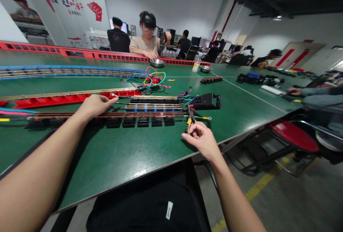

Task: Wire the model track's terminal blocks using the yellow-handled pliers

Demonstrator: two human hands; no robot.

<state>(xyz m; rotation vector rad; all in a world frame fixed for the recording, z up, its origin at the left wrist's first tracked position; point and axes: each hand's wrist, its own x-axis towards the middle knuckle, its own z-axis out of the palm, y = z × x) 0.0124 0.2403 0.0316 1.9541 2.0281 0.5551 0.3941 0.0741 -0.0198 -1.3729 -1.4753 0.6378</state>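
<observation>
My right hand (201, 137) is closed round the yellow-and-black handles of a pair of pliers (190, 117). The jaws point away from me, at the right ends of the conductor rails. On the left, the fingers of my left hand (93, 107) come together at a thin wire (122, 97) with a ring terminal; the exact grip is partly hidden. Between my hands lie short copper-coloured rails (152, 97) in black holders, others in a blue holder (154, 107), and longer brown rails (115, 115) on black blocks (143, 122). A yellow-sleeved ring terminal (207, 118) sticks out just beyond the pliers.
A black box-shaped part (210, 100) sits right of the rails. Behind are a red rail holder (80, 98), a long blue one (66, 71), and coloured wires (157, 79). A person (146, 43) sits across the green table (128, 160). A red stool (294, 135) stands at right.
</observation>
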